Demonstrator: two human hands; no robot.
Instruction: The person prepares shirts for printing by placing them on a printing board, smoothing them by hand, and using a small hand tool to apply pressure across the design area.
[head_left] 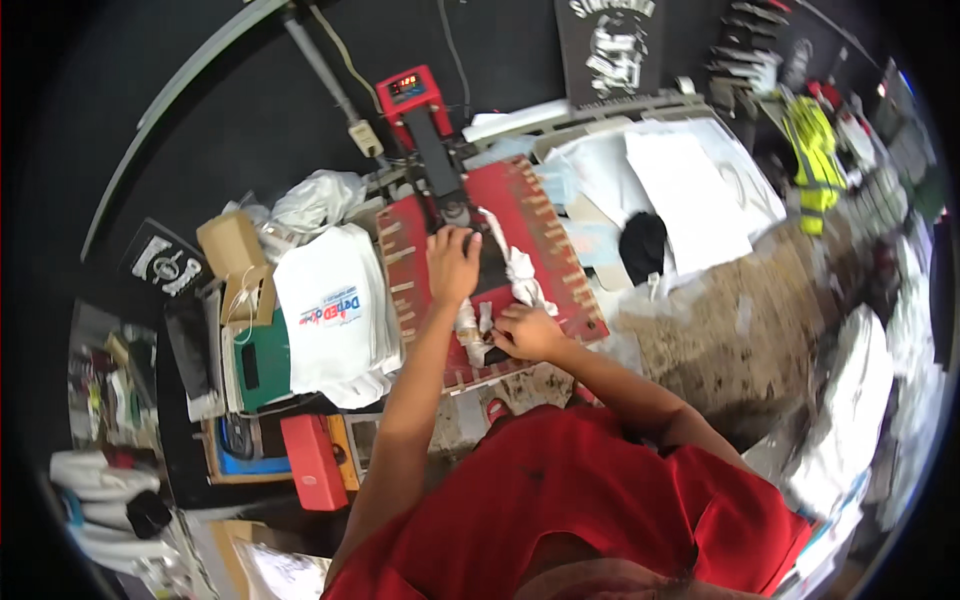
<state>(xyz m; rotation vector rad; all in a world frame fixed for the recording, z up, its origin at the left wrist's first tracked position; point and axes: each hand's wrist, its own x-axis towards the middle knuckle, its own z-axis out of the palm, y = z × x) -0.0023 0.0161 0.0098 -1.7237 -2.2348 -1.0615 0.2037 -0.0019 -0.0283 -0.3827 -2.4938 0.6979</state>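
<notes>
A heat press with a red board [402, 240], dark upper arm [436, 150] and red control box [408, 95] is in front of me. My left hand [452, 265] is open, fingers slightly apart, over the dark middle near a grey round knob. My right hand [525, 333] has bent fingers at the front of the press, beside white wrappings [468, 330]; what they grip is unclear. A bunched white cloth strip [522, 275] runs from the knob toward my right hand.
Stacked white printed fabric [335, 310] and cardboard boxes [250, 290] sit left; a red box [310, 462] lies lower left. To the right are white sheets [690, 190], a black cloth [642, 248], a worn wooden surface [730, 320], a yellow vest [812, 160] and piled garments.
</notes>
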